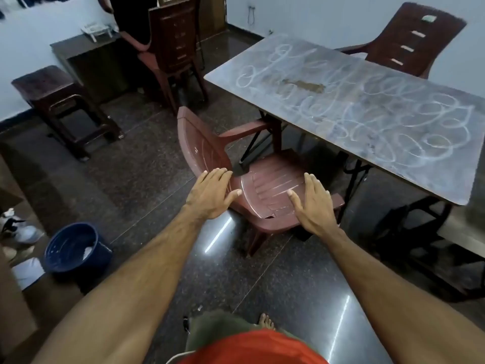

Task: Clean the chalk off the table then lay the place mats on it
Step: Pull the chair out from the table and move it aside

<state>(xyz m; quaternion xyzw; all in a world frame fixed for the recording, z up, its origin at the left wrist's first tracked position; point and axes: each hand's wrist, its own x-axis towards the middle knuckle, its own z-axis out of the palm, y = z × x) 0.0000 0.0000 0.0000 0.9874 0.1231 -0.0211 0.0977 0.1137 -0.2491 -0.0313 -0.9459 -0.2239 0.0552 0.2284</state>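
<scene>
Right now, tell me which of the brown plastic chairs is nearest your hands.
The chair tucked at the table's near side, directly under both open hands. The far-side chair and the stacked chairs stand well beyond reach.

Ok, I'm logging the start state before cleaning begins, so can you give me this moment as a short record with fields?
table: top covered in white chalk loops, a brown patch near the middle
place mats: none in view
left hand: open, fingers straight, holding nothing
right hand: open, fingers straight, holding nothing
chair: pushed in at the table's near side, below both hands
bucket: blue, on the floor to the left
task state: chalk not yet cleaned
</scene>
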